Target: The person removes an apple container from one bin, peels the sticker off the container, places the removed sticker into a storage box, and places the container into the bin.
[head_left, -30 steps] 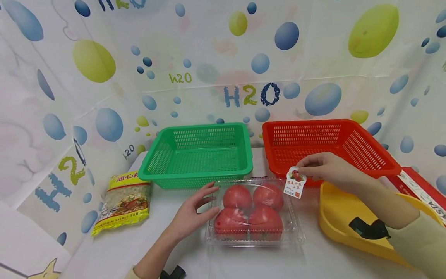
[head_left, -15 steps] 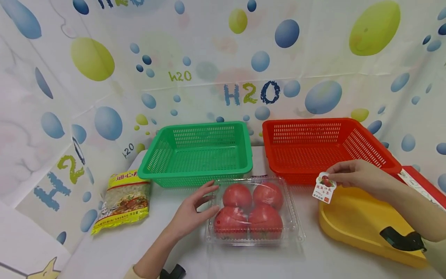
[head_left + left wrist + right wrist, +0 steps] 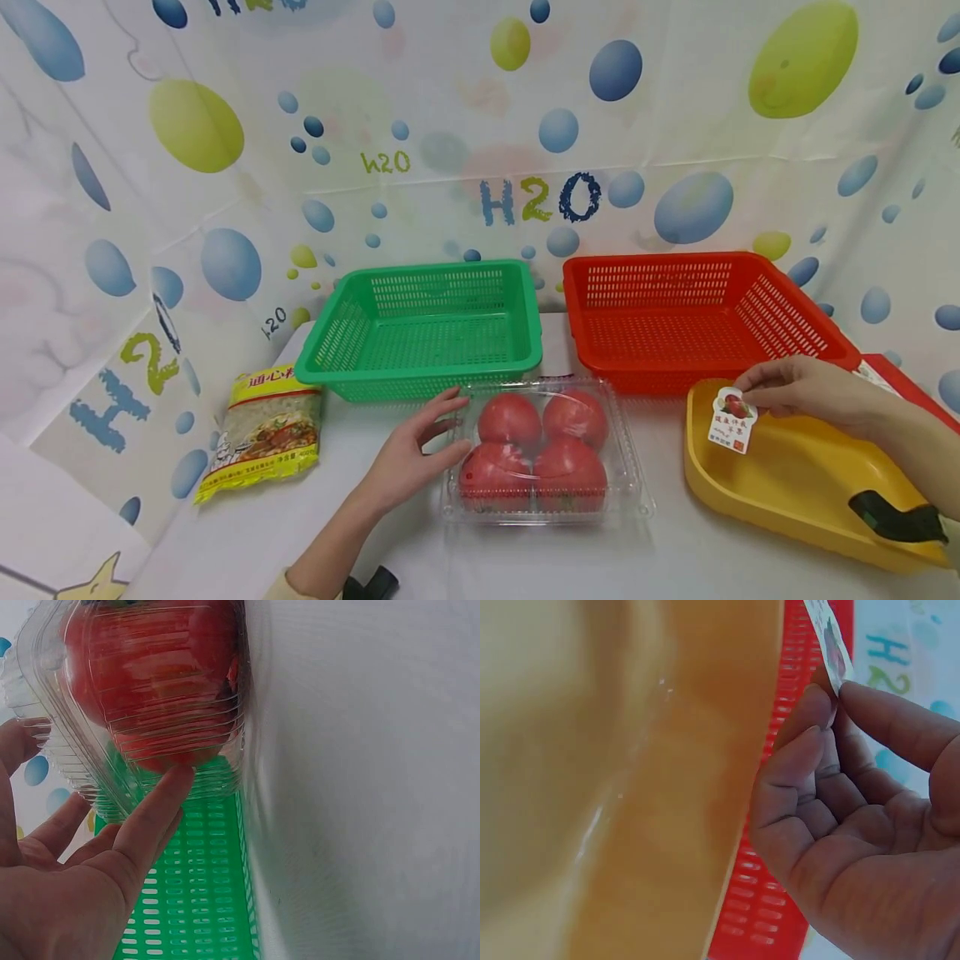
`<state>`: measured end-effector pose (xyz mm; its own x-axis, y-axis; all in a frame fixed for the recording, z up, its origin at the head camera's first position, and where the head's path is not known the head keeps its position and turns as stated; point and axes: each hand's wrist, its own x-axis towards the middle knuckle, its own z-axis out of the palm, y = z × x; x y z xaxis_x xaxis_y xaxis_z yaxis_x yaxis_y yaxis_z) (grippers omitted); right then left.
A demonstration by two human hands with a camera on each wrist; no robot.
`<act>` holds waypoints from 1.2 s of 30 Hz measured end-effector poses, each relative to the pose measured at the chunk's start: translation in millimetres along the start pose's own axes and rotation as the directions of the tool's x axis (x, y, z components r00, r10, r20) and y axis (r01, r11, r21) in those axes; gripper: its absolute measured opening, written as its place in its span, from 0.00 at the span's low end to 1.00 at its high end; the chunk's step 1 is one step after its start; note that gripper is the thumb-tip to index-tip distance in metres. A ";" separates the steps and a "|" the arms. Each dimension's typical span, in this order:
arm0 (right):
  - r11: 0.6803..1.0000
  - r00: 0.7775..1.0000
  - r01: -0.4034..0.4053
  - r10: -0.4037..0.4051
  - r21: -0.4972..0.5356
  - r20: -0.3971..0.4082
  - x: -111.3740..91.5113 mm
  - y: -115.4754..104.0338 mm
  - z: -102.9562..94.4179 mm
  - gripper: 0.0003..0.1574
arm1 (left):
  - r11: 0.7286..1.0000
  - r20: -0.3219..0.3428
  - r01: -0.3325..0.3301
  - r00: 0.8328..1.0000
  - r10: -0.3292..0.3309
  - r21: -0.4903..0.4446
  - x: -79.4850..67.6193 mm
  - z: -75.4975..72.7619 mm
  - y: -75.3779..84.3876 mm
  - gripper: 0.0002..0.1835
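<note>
A clear plastic clamshell box (image 3: 628, 467) of several red tomatoes (image 3: 510, 421) sits mid-table. My left hand (image 3: 416, 458) is at its left side, fingers spread and loosely bent. In the left wrist view, the fingertips (image 3: 176, 780) rest against the box's ribbed wall. My right hand (image 3: 817, 396) pinches a small white label (image 3: 732, 419) with a red fruit picture and Chinese writing between thumb and index finger. The label hangs over the left end of a yellow tray (image 3: 817, 475). The right wrist view shows the label (image 3: 832, 645) nearly edge-on, the other fingers curled.
Behind the box stand a green basket (image 3: 442, 333) and, to its right, a red basket (image 3: 675, 329). A yellow-ended bag of pasta (image 3: 266, 429) lies at the left. A red box (image 3: 911, 387) is partly hidden behind the right forearm.
My right hand has carried the label rightward and slightly nearer, from beside the tomato box to over the yellow tray. The left hand and the box have stayed put.
</note>
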<state>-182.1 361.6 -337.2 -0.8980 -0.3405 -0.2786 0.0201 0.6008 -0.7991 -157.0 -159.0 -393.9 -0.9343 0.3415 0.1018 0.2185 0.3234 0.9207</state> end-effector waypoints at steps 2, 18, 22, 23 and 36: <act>1.000 1.000 0.003 -0.004 0.014 0.024 1.3 3.9 -1.2 0.21 | 1.000 -0.001 0.000 1.000 0.000 -0.001 0.0 -0.3 -0.1 0.32; 0.999 0.999 -0.038 0.038 0.004 0.025 3.5 18.4 9.6 0.21 | 1.000 0.007 -0.023 1.000 0.023 -0.010 0.5 0.2 -2.0 0.32; 0.998 0.998 -0.058 0.058 -0.020 0.006 3.6 18.6 9.9 0.22 | 1.000 0.004 -0.019 1.000 0.019 -0.005 0.3 0.2 -2.1 0.31; 0.998 0.998 -0.064 0.064 -0.025 0.003 3.6 18.6 9.9 0.22 | 1.000 0.002 -0.017 1.000 0.017 -0.004 0.3 0.2 -2.4 0.31; 0.999 0.998 -0.040 0.041 -0.030 0.043 2.2 18.6 6.4 0.28 | 1.000 0.007 -0.016 1.000 0.016 -0.009 1.0 -0.5 -2.7 0.32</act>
<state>-180.9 367.4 -356.2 -0.8765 -0.3463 -0.3343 0.0431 0.6353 -0.7710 -158.6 -160.0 -396.1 -0.9289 0.3525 0.1135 0.2304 0.3100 0.9224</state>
